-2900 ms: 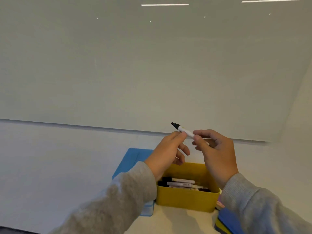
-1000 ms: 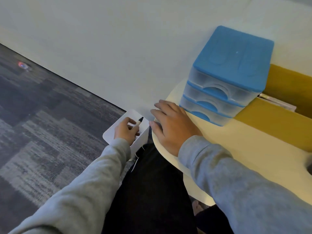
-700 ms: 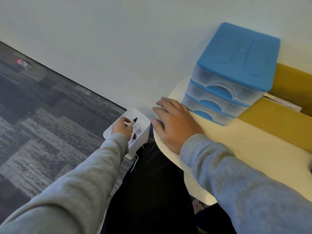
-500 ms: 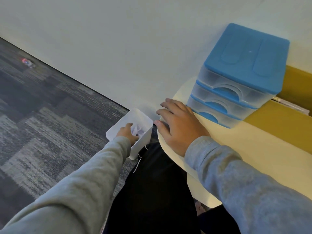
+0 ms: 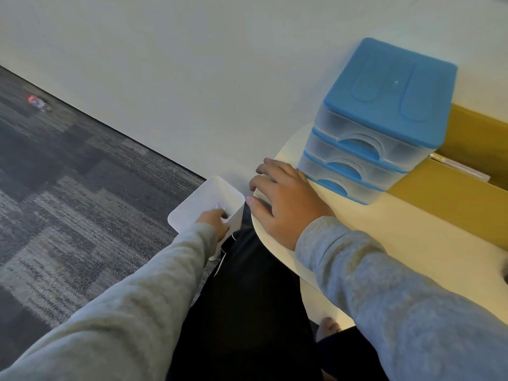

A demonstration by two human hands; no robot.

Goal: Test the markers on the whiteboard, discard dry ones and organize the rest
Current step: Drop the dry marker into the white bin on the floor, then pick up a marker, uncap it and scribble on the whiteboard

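While left hand point(image 5: 213, 221) enters bin point(image 5: 203, 200), drawers point(image 5: 379, 127) flank right hand point(image 5: 286, 199).

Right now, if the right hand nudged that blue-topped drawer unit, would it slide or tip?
The drawer unit would probably slide: it looks like light translucent plastic on a smooth tabletop. Pushed near its top, it might tip, being fairly tall. The yellow box close beside it would likely block travel that way.

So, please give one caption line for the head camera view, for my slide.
Left hand reaching into white bin on the carpet; right hand resting flat on table beside blue drawer unit.
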